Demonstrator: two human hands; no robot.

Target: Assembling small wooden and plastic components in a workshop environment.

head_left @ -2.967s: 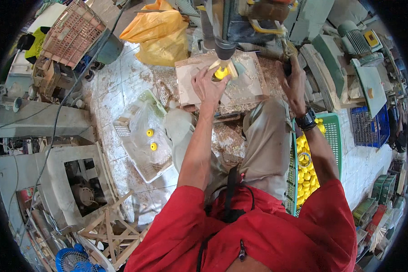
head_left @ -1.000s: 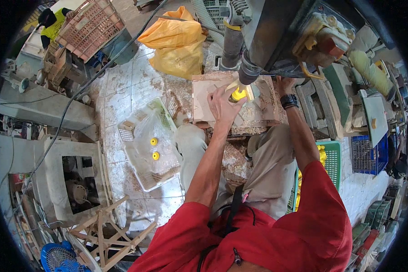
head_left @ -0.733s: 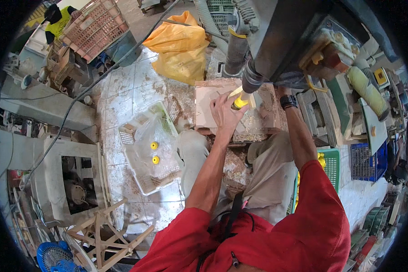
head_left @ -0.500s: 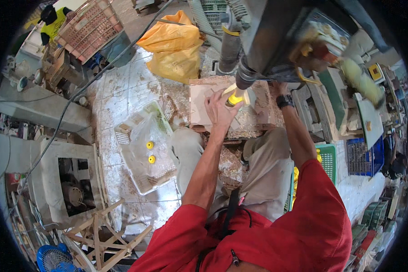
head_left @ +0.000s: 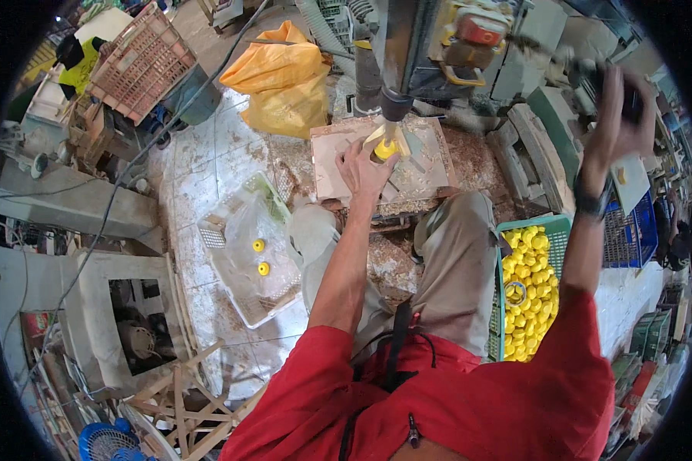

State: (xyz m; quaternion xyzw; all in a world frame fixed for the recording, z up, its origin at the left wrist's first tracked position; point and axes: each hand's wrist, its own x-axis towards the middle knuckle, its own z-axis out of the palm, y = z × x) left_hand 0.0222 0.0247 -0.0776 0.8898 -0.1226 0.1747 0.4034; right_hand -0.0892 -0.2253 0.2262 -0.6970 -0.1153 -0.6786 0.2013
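On the dusty wooden board in front of me, my left hand grips a small yellow round piece. Pale wooden strips flank the piece. Right above it is the dark chuck of an upright drilling machine, its lower tip close over the piece. My right hand is raised far to the right, wearing a dark wristband. Motion blurs its fingers, and a dark shape shows between them; whether it is held cannot be made out.
By my right leg stands a green crate full of yellow pieces. At my left, a white crate lined with clear plastic holds two yellow pieces. An orange sack stands beyond. A cable crosses the left side. Sawdust covers the floor.
My right hand has swung from beside the board up and out to the right. The chuck sits higher above the yellow piece. My left hand keeps its grip; the view has shifted slightly.
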